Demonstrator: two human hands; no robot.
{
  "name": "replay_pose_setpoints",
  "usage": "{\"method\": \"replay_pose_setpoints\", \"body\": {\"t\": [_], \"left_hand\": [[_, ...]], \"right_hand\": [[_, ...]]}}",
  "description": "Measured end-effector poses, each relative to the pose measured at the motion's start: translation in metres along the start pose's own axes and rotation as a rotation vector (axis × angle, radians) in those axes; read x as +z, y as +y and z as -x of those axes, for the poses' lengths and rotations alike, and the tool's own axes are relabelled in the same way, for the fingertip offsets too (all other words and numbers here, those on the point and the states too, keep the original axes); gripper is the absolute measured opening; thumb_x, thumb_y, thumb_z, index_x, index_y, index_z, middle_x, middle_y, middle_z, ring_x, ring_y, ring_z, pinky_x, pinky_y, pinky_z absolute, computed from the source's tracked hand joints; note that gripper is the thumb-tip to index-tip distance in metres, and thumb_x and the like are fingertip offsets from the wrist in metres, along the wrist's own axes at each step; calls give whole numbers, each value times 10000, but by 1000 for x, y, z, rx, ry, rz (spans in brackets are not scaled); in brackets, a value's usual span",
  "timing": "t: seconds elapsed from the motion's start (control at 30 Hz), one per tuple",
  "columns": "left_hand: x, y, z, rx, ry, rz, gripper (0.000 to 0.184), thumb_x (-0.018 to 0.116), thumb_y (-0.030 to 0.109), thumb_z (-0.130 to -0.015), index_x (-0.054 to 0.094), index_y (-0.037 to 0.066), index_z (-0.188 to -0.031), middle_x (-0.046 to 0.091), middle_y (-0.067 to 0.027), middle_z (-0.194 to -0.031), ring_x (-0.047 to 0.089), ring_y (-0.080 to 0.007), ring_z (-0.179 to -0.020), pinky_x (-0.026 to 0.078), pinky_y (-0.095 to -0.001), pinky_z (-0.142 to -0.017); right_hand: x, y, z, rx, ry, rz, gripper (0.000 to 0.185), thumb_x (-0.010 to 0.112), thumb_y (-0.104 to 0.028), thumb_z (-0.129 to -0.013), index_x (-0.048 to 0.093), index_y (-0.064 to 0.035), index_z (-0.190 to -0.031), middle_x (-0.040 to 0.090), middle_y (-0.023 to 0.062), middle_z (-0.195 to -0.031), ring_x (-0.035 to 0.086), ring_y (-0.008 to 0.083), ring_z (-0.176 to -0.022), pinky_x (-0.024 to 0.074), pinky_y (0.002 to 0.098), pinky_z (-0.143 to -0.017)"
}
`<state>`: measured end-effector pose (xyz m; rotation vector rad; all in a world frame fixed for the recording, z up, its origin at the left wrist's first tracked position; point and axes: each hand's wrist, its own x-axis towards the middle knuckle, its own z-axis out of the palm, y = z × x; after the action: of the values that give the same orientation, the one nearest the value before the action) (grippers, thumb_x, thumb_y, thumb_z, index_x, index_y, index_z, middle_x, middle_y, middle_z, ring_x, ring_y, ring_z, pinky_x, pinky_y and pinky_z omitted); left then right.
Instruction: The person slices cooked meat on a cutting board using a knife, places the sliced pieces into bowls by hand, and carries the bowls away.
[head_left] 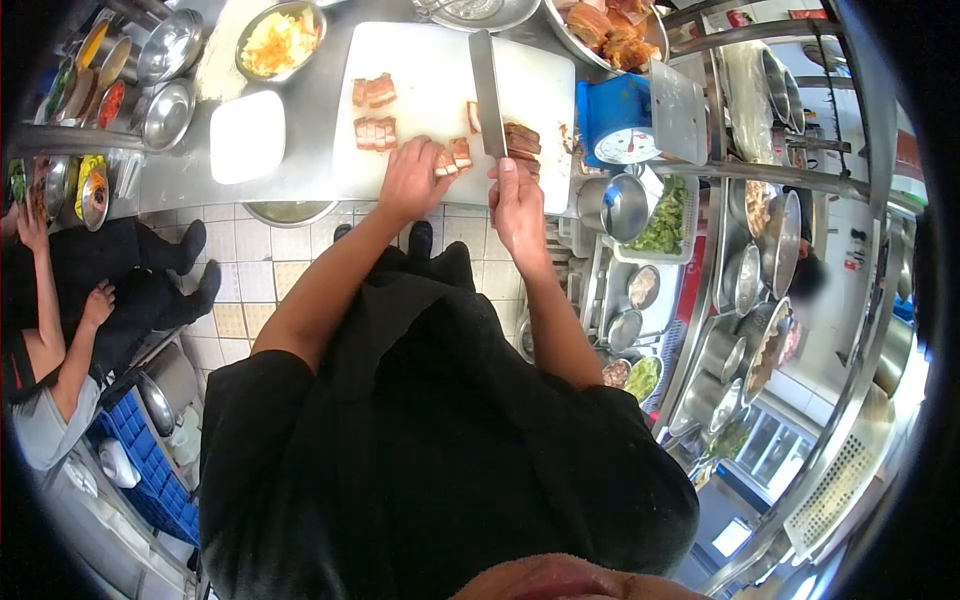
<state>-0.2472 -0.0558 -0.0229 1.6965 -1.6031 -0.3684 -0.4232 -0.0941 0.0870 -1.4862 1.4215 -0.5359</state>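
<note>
On the white cutting board (420,80) lie several slices of layered meat. My right hand (518,205) is wrapped round the handle of a broad cleaver (485,90), its blade pointing away from me and standing between pieces of meat. My left hand (413,180) is on the board left of the blade, its curled fingers on light meat slices (455,156). Two small groups of slices (375,134) sit farther left. Darker browned meat (523,140) lies just right of the blade.
A white container (247,137) and a bowl of yellow-orange food (281,42) stand left. At the right are a blue scale (622,120), a metal pot (620,207) and a basket of greens (668,220). Another person's hands (98,303) show at far left.
</note>
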Motion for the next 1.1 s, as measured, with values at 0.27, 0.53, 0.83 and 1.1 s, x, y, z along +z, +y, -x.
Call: {"method": "replay_pose_setpoints", "body": {"t": [0.27, 0.53, 0.83, 1.1], "left_hand": [[0, -4, -2, 52, -60, -26, 419, 767, 235, -785, 604, 32, -1113, 597, -159, -1096, 559, -361, -1062, 422, -468, -907], [-4, 6, -2, 39, -8, -27, 468, 782, 219, -781, 615, 30, -1176, 592, -179, -1223, 555, -372, -1130, 425, -468, -966], [27, 17, -31, 338, -93, -145, 339, 743, 227, -816, 638, 70, -1098, 589, -138, -1195, 553, -313, -1130, 420, -442, -937], [25, 0, -29, 356, -151, -271, 210, 665, 252, -883, 644, 67, -982, 613, -116, -1149, 563, -276, -1066, 433, -423, -913]], "right_hand": [[47, 54, -21, -10, 13, 344, 512, 393, -411, -1082, 663, 24, -1087, 664, 361, -970, 612, 556, -998, 480, 591, -863], [18, 54, -23, 66, -51, 139, 549, 406, -458, -1079, 655, 26, -1008, 648, 226, -726, 656, 396, -705, 512, 470, -693], [-25, 21, 9, 82, 0, -119, 513, 407, -461, -1092, 611, -14, -944, 499, 22, -569, 461, 111, -453, 375, 295, -439], [-37, 87, 53, 123, -49, -235, 479, 428, -435, -1092, 604, -14, -947, 478, 6, -562, 433, 90, -430, 357, 276, -416]]}}
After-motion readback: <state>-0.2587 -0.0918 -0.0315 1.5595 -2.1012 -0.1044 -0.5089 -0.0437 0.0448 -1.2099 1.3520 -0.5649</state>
